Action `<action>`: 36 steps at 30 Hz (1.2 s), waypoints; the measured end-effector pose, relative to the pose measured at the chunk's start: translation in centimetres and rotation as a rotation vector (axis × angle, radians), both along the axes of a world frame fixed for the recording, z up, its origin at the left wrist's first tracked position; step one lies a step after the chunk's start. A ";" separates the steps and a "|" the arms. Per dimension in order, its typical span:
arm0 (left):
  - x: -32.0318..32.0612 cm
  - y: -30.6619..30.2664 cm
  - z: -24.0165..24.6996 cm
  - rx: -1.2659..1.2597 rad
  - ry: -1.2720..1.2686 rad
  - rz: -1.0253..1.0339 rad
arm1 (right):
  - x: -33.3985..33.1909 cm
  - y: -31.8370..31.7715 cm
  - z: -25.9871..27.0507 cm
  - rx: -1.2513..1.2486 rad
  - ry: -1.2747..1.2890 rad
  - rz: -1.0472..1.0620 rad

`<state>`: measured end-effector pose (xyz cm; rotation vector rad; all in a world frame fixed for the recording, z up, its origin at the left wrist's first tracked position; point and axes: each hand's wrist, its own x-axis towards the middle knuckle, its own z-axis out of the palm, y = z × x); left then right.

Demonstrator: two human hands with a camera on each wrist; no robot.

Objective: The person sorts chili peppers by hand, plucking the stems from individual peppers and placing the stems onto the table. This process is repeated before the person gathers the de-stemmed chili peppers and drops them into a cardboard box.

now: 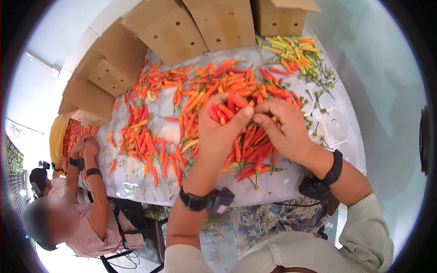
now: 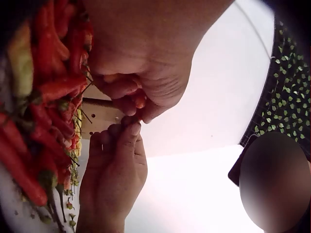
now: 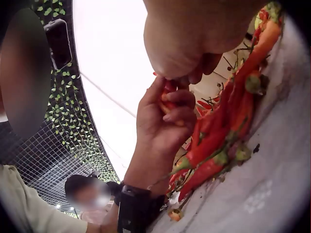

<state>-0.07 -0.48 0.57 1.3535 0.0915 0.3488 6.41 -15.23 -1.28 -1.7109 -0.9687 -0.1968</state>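
Observation:
My left hand [image 1: 216,136] holds several red and orange chili peppers [image 1: 226,110] in its curled fingers, above the pile on the table. Thumb and fingers of my right hand [image 1: 287,129] pinch at the end of one chili pepper [image 1: 250,104], right by the left thumb tip. In the right wrist view, red peppers [image 3: 168,99] show between the left fingers, while the right fingertips are mostly hidden behind that hand. Below both hands lies a large heap of red chili peppers [image 1: 259,152], many with green stems.
Cardboard boxes [image 1: 223,22] line the table's far edge. Yellow-green peppers [image 1: 291,48] lie at the back right, with loose green stems [image 1: 321,107] nearer on the right. More peppers [image 1: 145,141] spread leftward. Another person [image 1: 91,218] works at the left side.

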 end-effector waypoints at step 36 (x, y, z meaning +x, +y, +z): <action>-0.7 1.4 -0.4 -0.531 -0.001 -0.199 | 6.7 -4.0 -0.4 -0.016 -0.405 -0.744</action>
